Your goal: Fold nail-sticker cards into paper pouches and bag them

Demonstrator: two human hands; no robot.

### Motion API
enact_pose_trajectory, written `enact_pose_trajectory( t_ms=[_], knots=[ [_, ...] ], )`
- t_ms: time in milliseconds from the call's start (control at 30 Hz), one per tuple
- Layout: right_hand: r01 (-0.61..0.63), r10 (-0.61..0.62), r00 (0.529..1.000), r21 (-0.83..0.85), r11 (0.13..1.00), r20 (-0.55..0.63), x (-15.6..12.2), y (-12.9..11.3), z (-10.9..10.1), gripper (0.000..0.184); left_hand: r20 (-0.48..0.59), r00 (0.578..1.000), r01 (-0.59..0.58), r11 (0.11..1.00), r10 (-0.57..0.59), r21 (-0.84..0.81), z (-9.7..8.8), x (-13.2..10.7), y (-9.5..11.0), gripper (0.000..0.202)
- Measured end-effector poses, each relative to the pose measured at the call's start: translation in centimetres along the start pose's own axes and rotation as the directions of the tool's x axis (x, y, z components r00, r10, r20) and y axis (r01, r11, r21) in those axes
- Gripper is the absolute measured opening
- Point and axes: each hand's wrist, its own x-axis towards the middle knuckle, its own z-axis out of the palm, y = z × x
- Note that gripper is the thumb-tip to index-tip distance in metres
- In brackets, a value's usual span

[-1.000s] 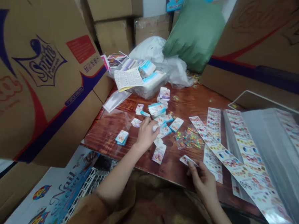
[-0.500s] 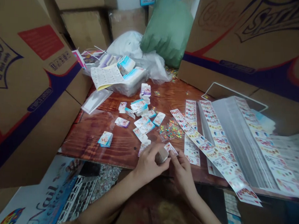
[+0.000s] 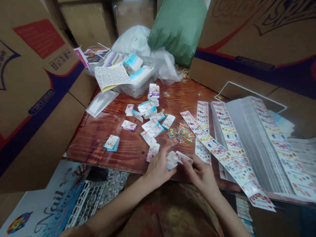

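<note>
Near the table's front edge, my left hand (image 3: 157,170) is closed around a small printed cardboard box (image 3: 171,161), its light blue and white side facing up. My right hand (image 3: 203,174) pinches a small white printed card (image 3: 183,156) between thumb and fingers, right beside the box. Whether the card touches the box's opening I cannot tell. Just beyond my hands lie several small flat boxes (image 3: 150,127), blue or purple with hand pictures. A pile of small clear packets with colourful pieces (image 3: 182,132) is to their right.
Long sticker strips (image 3: 220,144) and a thick stack of sheets (image 3: 248,137) cover the table's right side. Large cartons stand left (image 3: 40,91) and right (image 3: 269,60). A plastic-wrapped bundle of boxes (image 3: 138,82) and a green sack (image 3: 177,31) are at the back.
The box in my left hand has turned from its plain brown side to its printed side. My right hand has shifted slightly right with the card. The view has tilted down a little.
</note>
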Motion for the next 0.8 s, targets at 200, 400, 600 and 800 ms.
enact_pose_trajectory(
  t_ms=[200, 400, 600, 800],
  knots=[
    [0.155, -0.054, 0.931, -0.257, 0.954, 0.362, 1.1, 0.4, -1.4, 0.025, 0.168, 0.964, -0.229, 0.963, 0.205, 0.14, 0.0, -0.2, -0.3, 0.068],
    [0.107, -0.053, 0.949, -0.158, 0.982, 0.311, 1.7, 1.4, -0.7, 0.015, 0.157, 0.983, -0.088, 0.996, 0.091, -0.026, 0.4, -0.5, 0.3, 0.069],
    [0.021, -0.014, 0.967, -0.024, 0.999, 0.254, 1.9, 1.6, -0.3, 0.032, 0.083, 0.971, 0.215, 0.672, -0.223, -0.709, 0.9, -0.7, 0.8, 0.061],
    [0.046, -0.043, 0.982, -0.011, 0.999, 0.185, 2.0, 1.1, 0.4, 0.036, 0.111, 0.933, 0.297, 0.558, -0.342, -0.775, 0.4, -0.4, 1.2, 0.033]
  ],
)
